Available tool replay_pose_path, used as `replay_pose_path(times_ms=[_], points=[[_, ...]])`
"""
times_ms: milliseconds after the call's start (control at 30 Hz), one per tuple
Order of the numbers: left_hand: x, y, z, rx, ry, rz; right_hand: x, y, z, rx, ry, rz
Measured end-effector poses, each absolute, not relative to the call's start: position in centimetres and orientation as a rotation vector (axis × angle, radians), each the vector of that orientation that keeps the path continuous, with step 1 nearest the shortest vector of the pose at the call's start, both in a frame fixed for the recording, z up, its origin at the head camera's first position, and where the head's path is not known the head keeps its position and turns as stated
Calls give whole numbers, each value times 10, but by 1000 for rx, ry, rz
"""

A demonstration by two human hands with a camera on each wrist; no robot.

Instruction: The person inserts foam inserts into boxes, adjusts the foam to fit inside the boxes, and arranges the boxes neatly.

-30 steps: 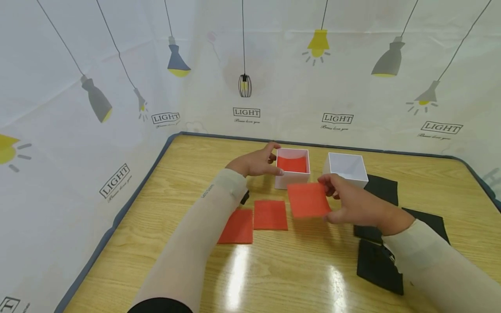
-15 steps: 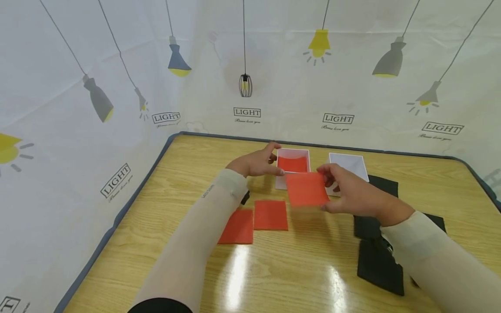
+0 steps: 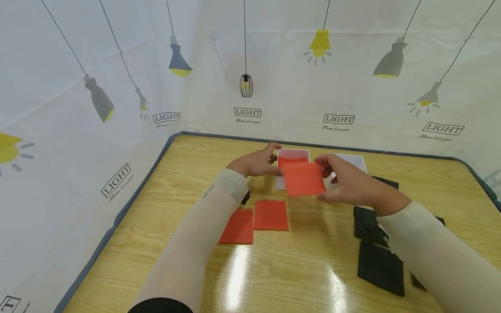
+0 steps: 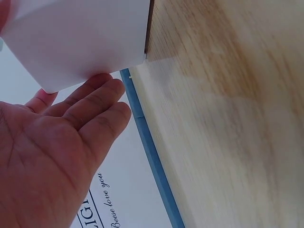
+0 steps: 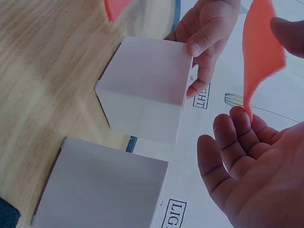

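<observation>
My right hand pinches a red felt-like square by its right edge, thumb below and fingers above. The square hangs in front of a white box, hiding part of its front. Inside that box some red material shows. At the box's left side, my left hand grips it, thumb at the near corner and index finger at the far one. In the left wrist view, the other fingers lie against the box's wall. The right wrist view shows the red square curving slightly between thumb and fingers.
A second white box stands to the right, partly behind my right hand. Two red squares lie on the wooden table. Several black squares lie at the right, partly under the right forearm. A printed curtain borders the table.
My right hand has raised the red square and carried it away from me and slightly left, now overlapping the box's near rim. My left hand has stayed at the box.
</observation>
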State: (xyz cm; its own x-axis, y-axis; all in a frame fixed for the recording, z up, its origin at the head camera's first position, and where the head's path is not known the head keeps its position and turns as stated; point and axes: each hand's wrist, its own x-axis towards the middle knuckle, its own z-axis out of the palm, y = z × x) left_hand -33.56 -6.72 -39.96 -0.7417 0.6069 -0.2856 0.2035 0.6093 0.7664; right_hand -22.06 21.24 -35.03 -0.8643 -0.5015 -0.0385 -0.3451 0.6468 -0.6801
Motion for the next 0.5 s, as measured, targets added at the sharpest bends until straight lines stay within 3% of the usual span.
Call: replay_pose_path(times_ms=[500], points=[[-341,-67,-405,648,2308,997,-240,205,-348,-627,2668,-1013]])
